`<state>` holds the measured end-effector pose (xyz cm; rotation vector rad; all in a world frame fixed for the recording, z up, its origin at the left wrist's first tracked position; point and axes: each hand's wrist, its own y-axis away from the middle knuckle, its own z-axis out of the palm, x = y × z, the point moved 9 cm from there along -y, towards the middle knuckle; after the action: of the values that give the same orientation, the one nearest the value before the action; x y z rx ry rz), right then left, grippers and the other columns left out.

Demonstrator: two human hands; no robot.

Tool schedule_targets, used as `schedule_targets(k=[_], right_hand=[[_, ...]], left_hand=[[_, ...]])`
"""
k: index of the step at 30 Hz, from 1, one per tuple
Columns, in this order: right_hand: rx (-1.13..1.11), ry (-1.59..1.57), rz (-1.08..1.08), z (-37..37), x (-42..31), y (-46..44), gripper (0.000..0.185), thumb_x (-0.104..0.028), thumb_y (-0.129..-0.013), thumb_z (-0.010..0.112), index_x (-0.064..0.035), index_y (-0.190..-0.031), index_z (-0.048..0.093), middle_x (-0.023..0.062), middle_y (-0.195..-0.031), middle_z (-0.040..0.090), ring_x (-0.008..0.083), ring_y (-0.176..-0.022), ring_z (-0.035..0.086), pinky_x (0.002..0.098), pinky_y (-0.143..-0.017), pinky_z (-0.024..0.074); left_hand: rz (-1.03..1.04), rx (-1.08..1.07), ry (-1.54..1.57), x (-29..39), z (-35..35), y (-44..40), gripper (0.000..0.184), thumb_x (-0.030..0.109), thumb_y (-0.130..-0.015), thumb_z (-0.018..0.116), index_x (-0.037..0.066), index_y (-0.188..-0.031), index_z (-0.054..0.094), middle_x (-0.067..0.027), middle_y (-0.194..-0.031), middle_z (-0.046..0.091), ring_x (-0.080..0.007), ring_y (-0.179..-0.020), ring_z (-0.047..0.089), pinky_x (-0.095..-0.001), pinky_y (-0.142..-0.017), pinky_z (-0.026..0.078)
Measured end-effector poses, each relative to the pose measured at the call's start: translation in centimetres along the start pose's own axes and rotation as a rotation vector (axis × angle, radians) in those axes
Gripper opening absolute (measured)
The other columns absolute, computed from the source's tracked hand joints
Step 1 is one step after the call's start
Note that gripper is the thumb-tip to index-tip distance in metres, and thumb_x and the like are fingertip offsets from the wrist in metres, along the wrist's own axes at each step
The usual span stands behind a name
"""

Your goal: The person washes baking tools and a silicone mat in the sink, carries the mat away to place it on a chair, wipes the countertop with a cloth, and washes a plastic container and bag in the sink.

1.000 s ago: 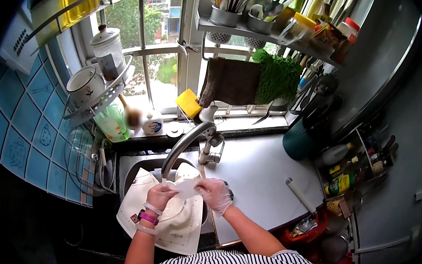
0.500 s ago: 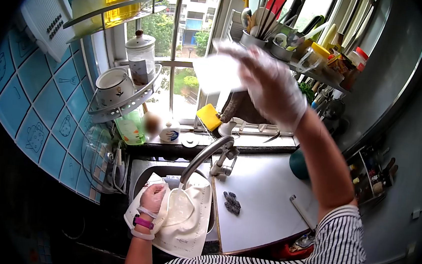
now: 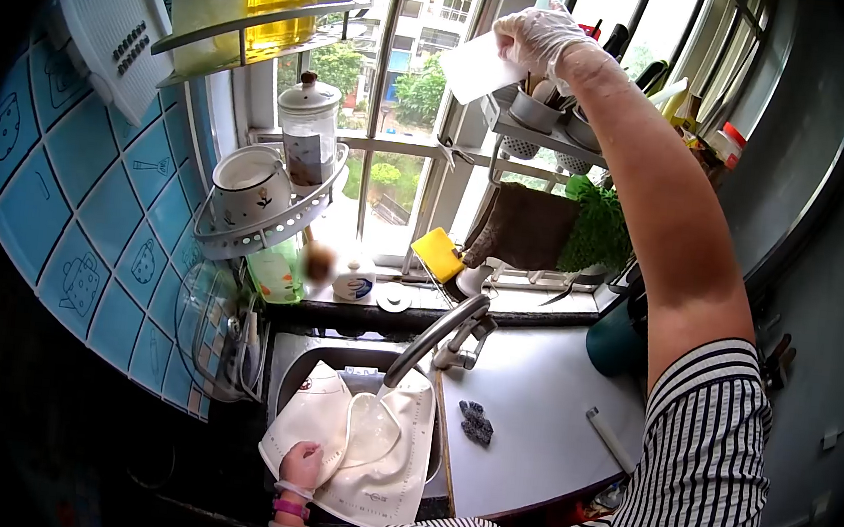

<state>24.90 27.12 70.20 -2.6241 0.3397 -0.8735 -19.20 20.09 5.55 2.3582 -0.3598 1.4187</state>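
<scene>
A cream mat (image 3: pixel 392 487) with printed markings droops over the sink (image 3: pixel 294 368) under the faucet (image 3: pixel 436 335). My left hand (image 3: pixel 302 466), fingers curled, grips the mat's left edge. High at the window, my gloved right hand (image 3: pixel 541 45) is closed on a flat white rectangular sheet (image 3: pixel 479 70), possibly plastic; its exact kind is unclear. This hand is just above the hanging utensil rack (image 3: pixel 515 121), in front of some of its contents.
A dark scouring pad (image 3: pixel 475 424) and a pale rod (image 3: pixel 610 441) lie on the white counter (image 3: pixel 532 384). A yellow sponge (image 3: pixel 439 255) and a dark cloth (image 3: pixel 530 228) are by the window. Shelves with a lidded glass jar (image 3: pixel 308 128) stand left.
My right hand has gone up and away with the white sheet, reaching the rack by the window. The left hand stays on the mat while the view has shifted.
</scene>
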Motion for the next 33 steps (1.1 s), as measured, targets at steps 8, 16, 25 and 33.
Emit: schedule_targets(k=[8, 16, 25, 33], right_hand=[[0.13, -0.543, -0.073, -1.2, -1.0, -0.6, 0.049, 0.004, -0.082, 0.058, -0.0276, -0.119, 0.064, 0.0035, -0.089, 0.069, 0.0185, -0.08, 0.067, 0.035, -0.073, 0.053], [0.271, -0.622, -0.226, -2.0, -2.6, -2.1, 0.035, 0.004, -0.085, 0.058, -0.0191, -0.111, 0.06, 0.0068, -0.093, 0.066, 0.0196, -0.085, 0.068, 0.038, -0.075, 0.0547], [0.198, -0.296, -0.161, -1.5, 0.4, -3.0, 0.032, 0.005, -0.086, 0.058, -0.0181, -0.107, 0.066, 0.0066, -0.088, 0.067, 0.0186, -0.084, 0.066, 0.0369, -0.075, 0.0572], [0.118, -0.847, -0.166, -1.8, 0.7, -4.9, 0.028, 0.009, -0.081, 0.06, -0.0109, -0.098, 0.07, 0.006, -0.091, 0.07, 0.0147, -0.084, 0.066, 0.0318, -0.076, 0.0563]], left_hand=[[-0.019, -0.011, 0.033, -0.7, -0.1, -0.2, 0.022, 0.019, -0.083, 0.069, 0.002, -0.096, 0.07, -0.0128, -0.087, 0.072, -0.0216, -0.079, 0.069, -0.0313, -0.073, 0.053], [-0.062, -0.041, 0.024, -0.5, 0.8, -0.7, 0.022, 0.02, -0.083, 0.07, 0.002, -0.096, 0.07, -0.0125, -0.086, 0.072, -0.0213, -0.079, 0.069, -0.0313, -0.073, 0.053], [-0.012, -0.023, 0.0, -0.7, 0.7, -0.7, 0.022, 0.019, -0.082, 0.07, 0.001, -0.095, 0.07, -0.0134, -0.085, 0.071, -0.0224, -0.077, 0.069, -0.0314, -0.073, 0.053], [-0.053, -0.038, 0.043, -2.0, 1.4, -1.4, 0.019, 0.017, -0.081, 0.07, 0.002, -0.093, 0.07, -0.0122, -0.083, 0.072, -0.0219, -0.075, 0.069, -0.0314, -0.071, 0.053]])
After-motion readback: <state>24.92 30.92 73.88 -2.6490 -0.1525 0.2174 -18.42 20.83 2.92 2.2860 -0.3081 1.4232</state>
